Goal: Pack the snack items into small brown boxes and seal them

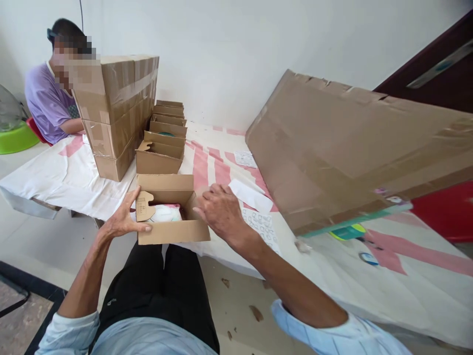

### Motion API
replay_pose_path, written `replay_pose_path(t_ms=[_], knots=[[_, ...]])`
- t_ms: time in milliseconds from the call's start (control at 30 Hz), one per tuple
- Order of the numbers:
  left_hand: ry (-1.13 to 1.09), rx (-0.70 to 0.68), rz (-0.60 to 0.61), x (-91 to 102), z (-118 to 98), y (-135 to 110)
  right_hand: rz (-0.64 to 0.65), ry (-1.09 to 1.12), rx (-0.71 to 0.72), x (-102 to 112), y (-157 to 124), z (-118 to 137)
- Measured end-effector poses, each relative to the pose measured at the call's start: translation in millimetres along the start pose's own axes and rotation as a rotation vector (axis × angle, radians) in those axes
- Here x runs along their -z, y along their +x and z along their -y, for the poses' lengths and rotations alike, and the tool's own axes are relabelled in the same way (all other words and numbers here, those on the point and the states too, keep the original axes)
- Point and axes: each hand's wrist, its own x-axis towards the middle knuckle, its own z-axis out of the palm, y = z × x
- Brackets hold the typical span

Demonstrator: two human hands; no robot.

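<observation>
1. Our left hand grips the left end of the open box, thumb along the near flap, fingers at the far corner.
2. Over on the other end, our right hand has its fingers curled by the right wall; whether they pinch the cardboard, we can't tell.
3. Inside sits a white packet with a red edge, and the box stands at the near edge of the table, flaps spread. We'd call this the handling of a filled, unclosed box; the next move seems to call for a steady left grip and the packet kept below the rim.
4. Just behind, a row of open boxes crowds the far side, with stacked taped cartons to its left.
5. To our right, a printed sheet lies near the forearm, and a big cardboard panel limits reach.
6. Beyond the cartons, a co-worker sits, well apart.
</observation>
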Motion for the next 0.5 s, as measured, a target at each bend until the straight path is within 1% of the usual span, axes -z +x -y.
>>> replay_pose_path(t_ms=[67, 133, 267, 367, 500], knots=[[-0.003, 0.006, -0.001, -1.1, 1.6, 0.0, 0.160, 0.043, 0.045, -0.8, 16.4, 2.8], [-0.010, 0.006, -0.003, -2.2, 3.2, 0.1, 0.288, 0.090, 0.115, -0.9, 34.1, 8.2], [-0.026, -0.008, -0.019, -3.9, 5.4, 0.6, 0.417, 0.128, 0.247, -0.4, 61.8, 20.2], [-0.035, -0.023, -0.012, -5.1, 6.1, 1.0, 0.473, 0.174, 0.320, -6.8, 71.7, 28.3], [-0.052, -0.044, -0.007, -6.3, 8.3, 0.6, 0.430, 0.284, 0.339, -25.2, 74.8, 33.8]])
